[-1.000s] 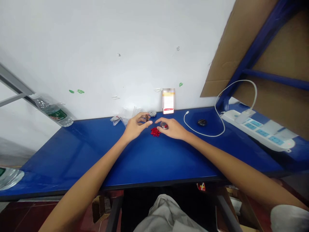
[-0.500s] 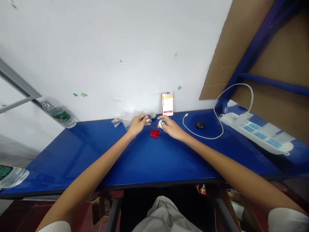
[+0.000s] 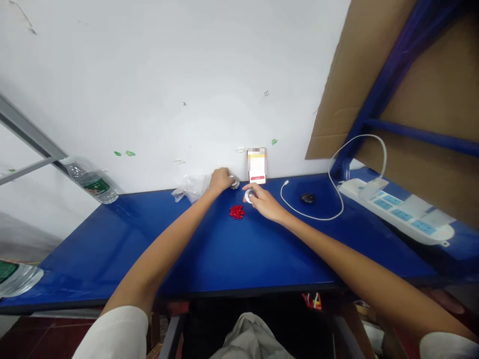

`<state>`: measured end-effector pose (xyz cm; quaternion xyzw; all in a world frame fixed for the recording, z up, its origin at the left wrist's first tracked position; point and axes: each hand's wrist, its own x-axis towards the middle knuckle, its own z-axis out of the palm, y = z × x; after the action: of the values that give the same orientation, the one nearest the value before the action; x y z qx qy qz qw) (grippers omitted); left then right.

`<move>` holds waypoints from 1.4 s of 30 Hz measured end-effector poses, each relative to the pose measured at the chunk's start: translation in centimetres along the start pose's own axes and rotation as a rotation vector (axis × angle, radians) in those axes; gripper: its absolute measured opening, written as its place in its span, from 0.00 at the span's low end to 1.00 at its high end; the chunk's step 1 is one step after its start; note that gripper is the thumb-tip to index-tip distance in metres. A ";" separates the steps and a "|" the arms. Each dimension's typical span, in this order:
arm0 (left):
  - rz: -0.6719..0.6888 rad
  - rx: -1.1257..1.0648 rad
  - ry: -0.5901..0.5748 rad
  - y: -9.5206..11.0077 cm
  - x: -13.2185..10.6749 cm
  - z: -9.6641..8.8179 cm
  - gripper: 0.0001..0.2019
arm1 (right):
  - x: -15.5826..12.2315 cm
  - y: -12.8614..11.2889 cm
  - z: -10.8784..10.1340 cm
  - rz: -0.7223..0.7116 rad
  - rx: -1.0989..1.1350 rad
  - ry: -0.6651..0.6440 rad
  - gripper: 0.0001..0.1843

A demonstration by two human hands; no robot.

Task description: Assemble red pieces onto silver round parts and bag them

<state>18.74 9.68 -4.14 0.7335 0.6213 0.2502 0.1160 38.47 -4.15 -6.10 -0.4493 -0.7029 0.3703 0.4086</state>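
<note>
Left hand (image 3: 220,179) curled at back edge of blue table (image 3: 224,254), fingertips on rear metal disc (image 3: 234,183); gripped or merely touched, I can't tell. Right hand (image 3: 264,202) pinches front metal disc (image 3: 249,195), just right of small red pieces (image 3: 237,212). Hands apart.

Risks, my read: right wrist sweeping red pieces, scattering them; front disc slipping, rolling toward white cable (image 3: 310,214); left knuckles toppling card (image 3: 256,165) propped against wall.

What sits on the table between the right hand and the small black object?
In the head view, the white cable, plug end loose, crosses between the right hand and the small black object.
</note>
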 end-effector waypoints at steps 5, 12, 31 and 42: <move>0.096 0.261 -0.031 0.7 -1.2 -0.3 0.12 | 0.0 -0.1 0.1 0.014 0.020 0.001 0.21; 0.231 0.107 0.005 2.2 -3.8 -3.4 0.16 | 0.6 0.9 0.6 0.181 0.391 -0.022 0.23; 0.701 -0.011 -0.006 -0.9 -13.9 -3.1 0.16 | -0.3 0.3 1.8 0.046 0.525 -0.227 0.38; 0.593 -0.301 -0.028 -0.9 -13.9 -3.2 0.09 | -0.6 -0.8 1.1 0.056 0.552 -0.287 0.34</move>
<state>14.87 -4.08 -4.96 0.8603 0.3349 0.3522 0.1537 37.38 -5.14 -5.98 -0.2837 -0.6138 0.6180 0.4011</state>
